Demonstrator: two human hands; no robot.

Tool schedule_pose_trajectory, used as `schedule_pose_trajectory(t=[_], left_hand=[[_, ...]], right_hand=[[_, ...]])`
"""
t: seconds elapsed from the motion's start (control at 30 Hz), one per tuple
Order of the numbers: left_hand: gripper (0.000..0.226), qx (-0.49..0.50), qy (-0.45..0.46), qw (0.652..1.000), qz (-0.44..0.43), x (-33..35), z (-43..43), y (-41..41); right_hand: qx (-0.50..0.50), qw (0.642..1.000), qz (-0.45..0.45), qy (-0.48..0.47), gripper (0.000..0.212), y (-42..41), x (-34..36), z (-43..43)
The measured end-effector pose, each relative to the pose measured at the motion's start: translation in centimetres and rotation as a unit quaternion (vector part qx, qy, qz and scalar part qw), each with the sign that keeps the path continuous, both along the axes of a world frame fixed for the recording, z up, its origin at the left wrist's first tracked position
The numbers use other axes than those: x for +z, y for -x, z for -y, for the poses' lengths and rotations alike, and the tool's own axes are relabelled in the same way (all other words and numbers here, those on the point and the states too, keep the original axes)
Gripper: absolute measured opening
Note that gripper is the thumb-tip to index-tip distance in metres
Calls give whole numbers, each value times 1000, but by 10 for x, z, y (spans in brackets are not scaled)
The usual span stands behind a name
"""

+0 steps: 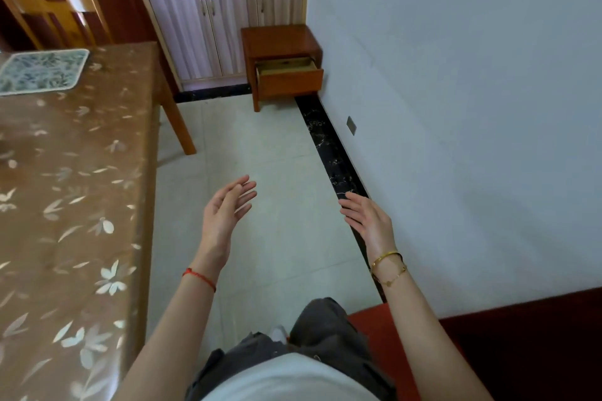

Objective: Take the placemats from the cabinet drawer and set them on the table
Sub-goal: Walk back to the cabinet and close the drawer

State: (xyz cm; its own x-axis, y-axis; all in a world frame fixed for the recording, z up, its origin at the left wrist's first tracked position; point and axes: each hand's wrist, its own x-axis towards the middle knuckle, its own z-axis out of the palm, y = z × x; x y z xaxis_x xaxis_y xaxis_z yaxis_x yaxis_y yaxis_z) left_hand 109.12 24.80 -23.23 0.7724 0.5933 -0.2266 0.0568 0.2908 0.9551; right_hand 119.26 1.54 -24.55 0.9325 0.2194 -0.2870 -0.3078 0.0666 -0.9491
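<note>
A small wooden cabinet [280,42] stands in the far corner by the wall, its drawer [288,72] pulled open; what lies inside is not visible. One blue-green leaf-patterned placemat [42,71] lies on the far left part of the table [75,205], which wears a brown flowered cover. My left hand [226,212] and my right hand [368,221] are both raised over the floor, fingers spread, palms facing each other, holding nothing. Both are well short of the cabinet.
A tall cupboard with pale striped doors [215,16] stands behind the cabinet. A wooden chair [55,15] sits at the table's far end. The table leg [177,127] juts into the tiled floor [260,172]. A red seat [391,335] is at my right.
</note>
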Motion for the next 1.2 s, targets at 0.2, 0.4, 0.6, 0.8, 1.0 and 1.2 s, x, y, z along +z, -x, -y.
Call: schedule_pose_trajectory(t=[0.2,0.4,0.6,0.8,1.0,1.2], left_hand=[[24,11,6,1000,-9,-3,-17,-72],[25,29,6,1000,-11,-7,-31,-163],[29,46,1,999,6,-3,-36,-257],[29,89,-1,996,10,0,-46,-318],[26,107,3,994,-13,-11,-73,-367],[24,116,-1,993,-24,-18,-130,-436]], right_hand=[[12,1000,-2,-4,30,-76,-6,-20],[27,1000,5,-10,31,-175,-5,-34],[48,999,13,-2,33,-275,2,-40],[92,996,11,10,33,-355,2,-58],[107,994,4,15,33,-421,-5,-91],[110,994,-11,17,35,-494,-16,-149]])
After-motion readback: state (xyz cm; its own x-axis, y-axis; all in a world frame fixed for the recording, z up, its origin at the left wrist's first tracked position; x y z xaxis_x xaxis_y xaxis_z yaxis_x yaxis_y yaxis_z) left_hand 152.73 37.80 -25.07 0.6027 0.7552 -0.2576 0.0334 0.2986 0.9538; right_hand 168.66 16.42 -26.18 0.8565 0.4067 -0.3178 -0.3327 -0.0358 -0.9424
